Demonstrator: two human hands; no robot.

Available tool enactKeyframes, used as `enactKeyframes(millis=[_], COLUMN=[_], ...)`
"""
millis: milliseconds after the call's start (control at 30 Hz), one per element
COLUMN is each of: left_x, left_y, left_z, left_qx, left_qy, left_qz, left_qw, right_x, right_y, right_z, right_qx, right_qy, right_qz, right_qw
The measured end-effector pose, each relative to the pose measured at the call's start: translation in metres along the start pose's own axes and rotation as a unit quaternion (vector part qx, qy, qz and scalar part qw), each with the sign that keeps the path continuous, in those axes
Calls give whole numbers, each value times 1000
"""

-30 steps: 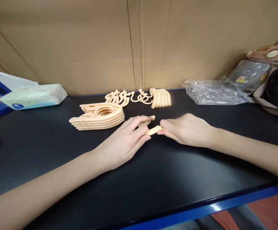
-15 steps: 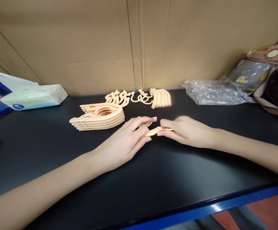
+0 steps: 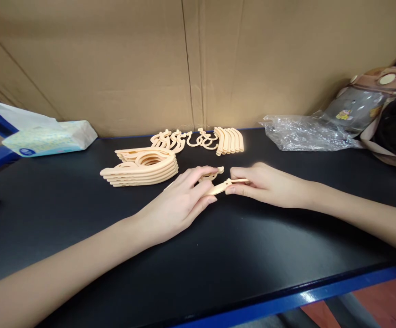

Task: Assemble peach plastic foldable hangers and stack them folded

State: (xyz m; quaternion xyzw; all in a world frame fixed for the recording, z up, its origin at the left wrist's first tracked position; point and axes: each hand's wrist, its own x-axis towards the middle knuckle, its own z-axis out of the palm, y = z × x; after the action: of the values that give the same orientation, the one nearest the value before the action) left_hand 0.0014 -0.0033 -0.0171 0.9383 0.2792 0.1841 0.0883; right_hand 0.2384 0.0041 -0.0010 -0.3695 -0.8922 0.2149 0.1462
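My left hand (image 3: 180, 196) is closed on a cream plastic folding hanger (image 3: 220, 187), whose arm end pokes out past thumb and forefinger. Most of the hanger is hidden under the palm, though another part shows beyond the fingertips. My right hand (image 3: 268, 184) pinches a thin cream piece (image 3: 240, 181) that meets this arm end. It looks like the hanger's hook, but its far end is covered by the fingers. To the left of my left hand lies a neat stack of folded cream hangers (image 3: 141, 174).
Along the back of the black table (image 3: 198, 269) lie several loose hooks (image 3: 195, 139), curved hanger parts (image 3: 167, 141) and a row of hanger arms (image 3: 229, 140). A tissue pack (image 3: 52, 139) sits left; a clear plastic bag (image 3: 307, 134) and a bottle (image 3: 358, 102) stand right. Cardboard (image 3: 115, 68) rises behind.
My right hand has risen slightly and shifted a little right. More of the thin piece now shows at the hanger's end. My left hand keeps its hold almost unmoved.
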Motion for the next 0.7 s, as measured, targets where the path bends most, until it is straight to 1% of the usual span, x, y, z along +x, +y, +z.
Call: enactKeyframes(millis=[200, 367, 533, 700], left_x=[-1, -1, 1, 0], left_y=[-1, 0, 2, 1], left_z=[0, 1, -1, -2], left_qx=[-2, 3, 6, 3], left_qy=[4, 3, -10, -15], left_qz=[6, 11, 7, 2], left_qw=[1000, 1000, 1000, 1000], right_x=[0, -2, -2, -3], right_y=[0, -1, -4, -2], right_z=[1, 2, 4, 7], right_qx=[-47, -146, -286, -382], right_qy=[-15, -24, -15, -4], right_qz=[-11, 8, -5, -35], right_qw=[999, 989, 958, 923])
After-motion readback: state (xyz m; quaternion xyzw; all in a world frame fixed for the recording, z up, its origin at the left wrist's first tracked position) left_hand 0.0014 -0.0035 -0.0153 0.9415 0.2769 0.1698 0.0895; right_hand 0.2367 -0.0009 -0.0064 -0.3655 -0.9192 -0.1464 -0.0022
